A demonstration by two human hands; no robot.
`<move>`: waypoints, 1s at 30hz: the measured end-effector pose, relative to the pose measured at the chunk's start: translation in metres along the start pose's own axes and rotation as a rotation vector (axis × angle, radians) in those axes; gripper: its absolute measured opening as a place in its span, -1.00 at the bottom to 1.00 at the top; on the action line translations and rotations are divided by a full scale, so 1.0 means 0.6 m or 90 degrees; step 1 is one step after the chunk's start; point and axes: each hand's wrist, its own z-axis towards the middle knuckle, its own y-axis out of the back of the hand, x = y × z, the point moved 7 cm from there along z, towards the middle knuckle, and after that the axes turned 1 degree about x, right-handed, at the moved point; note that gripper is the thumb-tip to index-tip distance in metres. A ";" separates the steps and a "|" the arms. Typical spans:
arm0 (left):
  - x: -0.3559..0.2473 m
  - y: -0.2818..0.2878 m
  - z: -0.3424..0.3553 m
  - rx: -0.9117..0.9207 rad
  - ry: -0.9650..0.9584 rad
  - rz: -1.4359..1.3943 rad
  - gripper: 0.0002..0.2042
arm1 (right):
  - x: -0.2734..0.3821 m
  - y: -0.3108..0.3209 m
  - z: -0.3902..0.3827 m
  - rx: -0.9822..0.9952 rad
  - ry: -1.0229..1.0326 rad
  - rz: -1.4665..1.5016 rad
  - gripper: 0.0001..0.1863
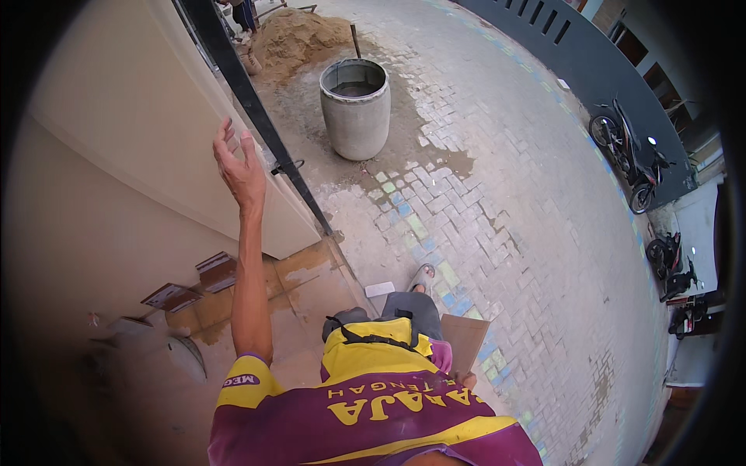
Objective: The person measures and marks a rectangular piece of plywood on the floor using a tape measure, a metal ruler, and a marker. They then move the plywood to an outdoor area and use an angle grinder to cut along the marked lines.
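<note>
My left hand [239, 171] is raised beside a cream wall, its fingers apart and nothing in them. It is close to a dark metal post [260, 116]. Down at my right side, my right hand [466, 379] grips the near edge of a flat brown tile [464, 338]. Most of that hand is hidden by my maroon and yellow shirt [373, 412]. A yellow bag with a black strap [373, 339] is at my waist.
A round concrete tub [356, 116] stands ahead, a sand heap [299, 39] behind it. Brown tiled flooring [299, 272] meets grey paving [528, 233] at an edge. Brown rectangular pieces [216, 272] are at left. Motorbikes [629, 155] are parked far right.
</note>
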 end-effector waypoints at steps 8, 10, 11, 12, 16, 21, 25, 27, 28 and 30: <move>0.059 -0.150 0.102 -0.346 -0.005 0.225 -0.19 | 0.189 -0.091 0.412 0.169 0.081 -0.083 -0.63; 0.051 -0.180 0.118 -0.424 0.043 0.240 -0.16 | 0.276 -0.072 0.491 0.217 0.107 -0.077 -0.62; 0.050 -0.195 0.120 -0.432 0.044 0.243 -0.18 | 0.319 -0.066 0.536 0.239 0.124 -0.075 -0.61; 0.050 -0.206 0.121 -0.441 0.047 0.246 -0.20 | 0.362 -0.062 0.574 0.263 0.150 -0.075 -0.61; 0.058 -0.206 0.123 -0.525 0.079 0.258 -0.26 | 0.593 -0.083 0.722 0.298 0.469 -0.192 -0.88; 0.068 -0.216 0.107 -0.644 0.135 0.366 -0.26 | 1.094 -0.146 0.734 0.427 0.710 -0.318 -0.85; 0.102 -0.218 0.102 -0.836 0.207 0.383 -0.21 | 1.479 -0.300 0.666 0.504 0.848 -0.342 -0.85; 0.096 -0.200 0.081 -0.883 0.156 0.447 -0.20 | 1.656 -0.362 0.605 0.576 0.852 -0.310 -0.81; 0.100 -0.194 0.085 -0.902 0.119 0.470 -0.19 | 1.744 -0.391 0.567 0.621 0.870 -0.320 -0.78; 0.103 -0.198 0.086 -0.947 0.123 0.438 -0.23 | 1.891 -0.457 0.522 0.644 0.892 -0.255 -0.78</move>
